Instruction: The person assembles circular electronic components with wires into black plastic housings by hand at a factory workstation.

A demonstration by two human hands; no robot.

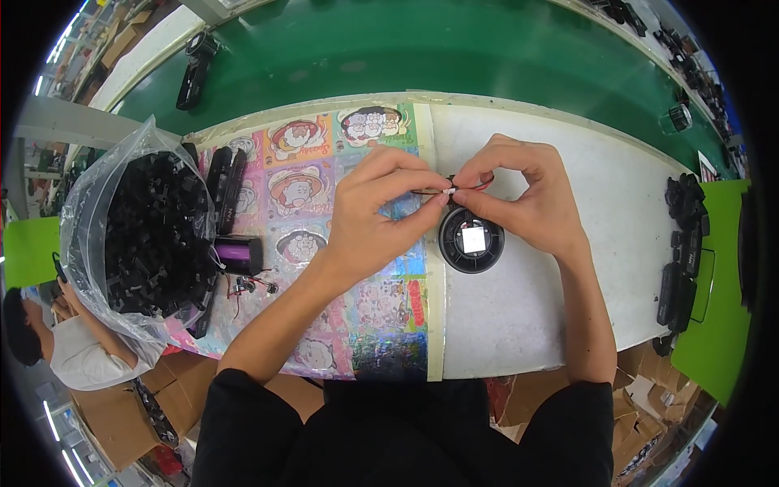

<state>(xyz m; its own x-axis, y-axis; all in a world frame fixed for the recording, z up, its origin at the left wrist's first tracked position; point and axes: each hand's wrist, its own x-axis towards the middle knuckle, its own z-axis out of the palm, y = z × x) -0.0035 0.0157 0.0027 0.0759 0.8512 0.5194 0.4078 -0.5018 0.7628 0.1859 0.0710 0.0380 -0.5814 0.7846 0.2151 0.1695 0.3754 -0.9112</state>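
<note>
My left hand (377,207) and my right hand (527,195) meet over the middle of the workbench, thumb and fingertips pinched. Between them is a small white wire connector (448,191) with thin red and black wires (487,183). The left fingers grip its left side, the right fingers its right side; whether it is one piece or two joined halves is too small to tell. Just below the fingertips a round black plastic housing (471,261) lies on the white surface, with a pale square piece inside it. Part of its upper rim is hidden by the right hand.
At the left stand a clear plastic bag (89,252) of small black parts, black bar-shaped pieces (230,191), a purple cylinder (237,254) and loose wired parts (251,284). Black housings (680,276) line the right edge. Beyond lies a green belt (341,49). Another person (85,341) sits far left.
</note>
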